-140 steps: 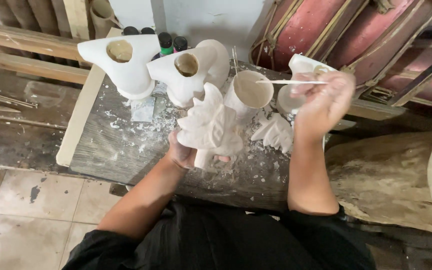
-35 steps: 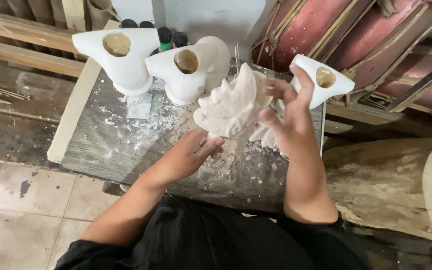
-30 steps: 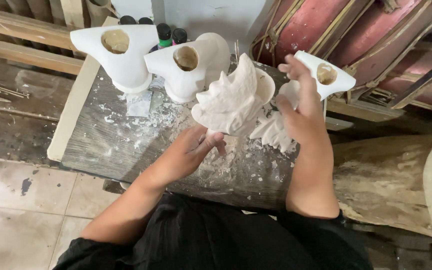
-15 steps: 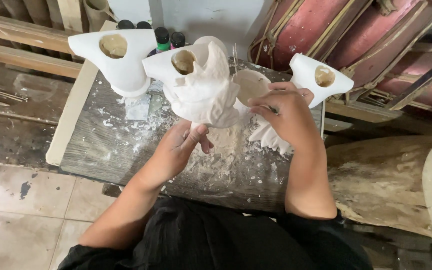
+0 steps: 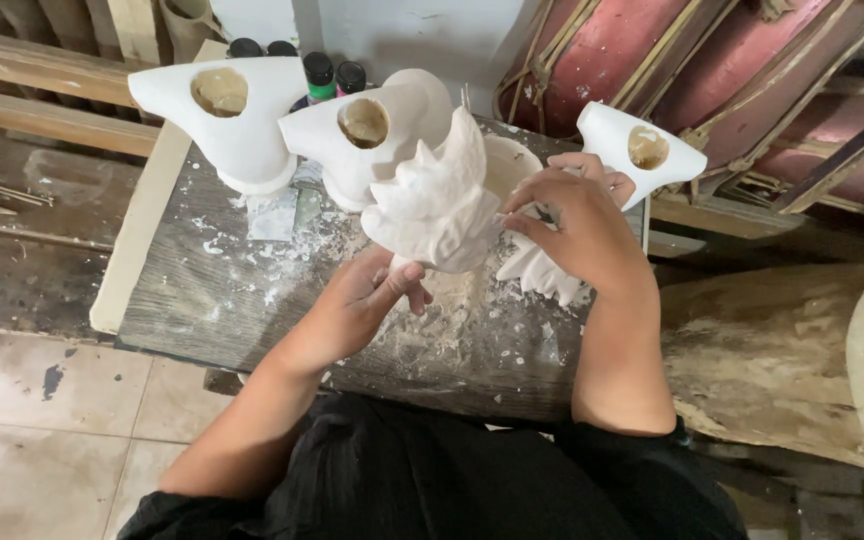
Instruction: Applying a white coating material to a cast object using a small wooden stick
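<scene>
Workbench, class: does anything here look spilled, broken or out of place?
White crumbs and dust lie scattered over the wooden bench, thickest below the white carved piece that both hands hold. Nothing looks broken; the hollow white casts stand upright behind.

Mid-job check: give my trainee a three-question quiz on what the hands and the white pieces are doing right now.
1. True or false: the left hand grips the white carved figure from below.
2. What does the right hand do? A) rests flat on the worktable B) works at the figure's side C) lifts a paint bottle
3. How many white hollow casts with round openings stand on the table?

Key: 1 true; 2 B; 3 three.
</scene>
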